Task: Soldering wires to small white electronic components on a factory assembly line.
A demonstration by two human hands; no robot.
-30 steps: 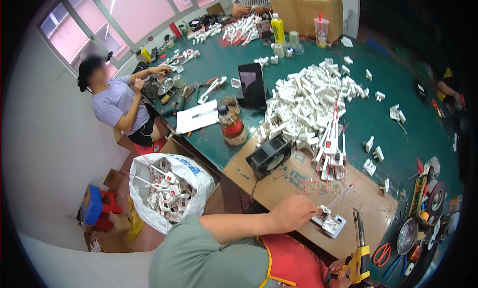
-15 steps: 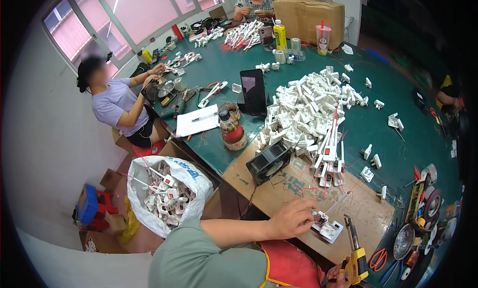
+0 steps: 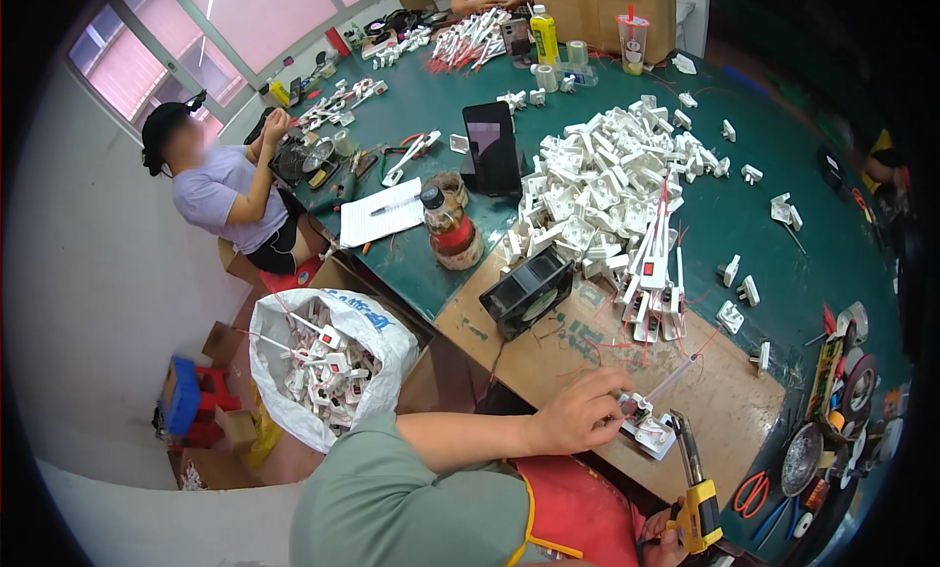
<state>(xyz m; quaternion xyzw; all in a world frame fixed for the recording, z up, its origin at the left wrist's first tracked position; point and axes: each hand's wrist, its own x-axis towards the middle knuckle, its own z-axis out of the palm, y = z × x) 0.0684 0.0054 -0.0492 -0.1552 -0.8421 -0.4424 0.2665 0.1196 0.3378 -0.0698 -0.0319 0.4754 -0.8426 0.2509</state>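
Observation:
My left hand (image 3: 582, 410) is closed, thumb and fingers pinched at the near end of an open white plug housing (image 3: 658, 439) on the board. Small dark parts and thin red wires sit inside the housing, and a pale narrow tube (image 3: 676, 374) slants away from it. What exactly lies between the fingertips is too small to make out. At the lower edge, my right hand (image 3: 666, 540) grips a yellow and black soldering gun (image 3: 701, 516). Its metal tip points up and away, right beside the housing's right edge.
A brown board (image 3: 720, 410) lies under the work, with a black fan (image 3: 527, 291) on it. Beyond rises a heap of white plug parts (image 3: 597, 180). Tools, including red-handled scissors (image 3: 751, 495), crowd the right. A white sack (image 3: 387, 356) stands left; a co-worker (image 3: 220, 190) sits farther left.
The soldering gun's tip has come closer to the housing. My left hand stays at the housing, slightly higher in view. The co-worker at left has raised both hands. The whole view has shifted a little.

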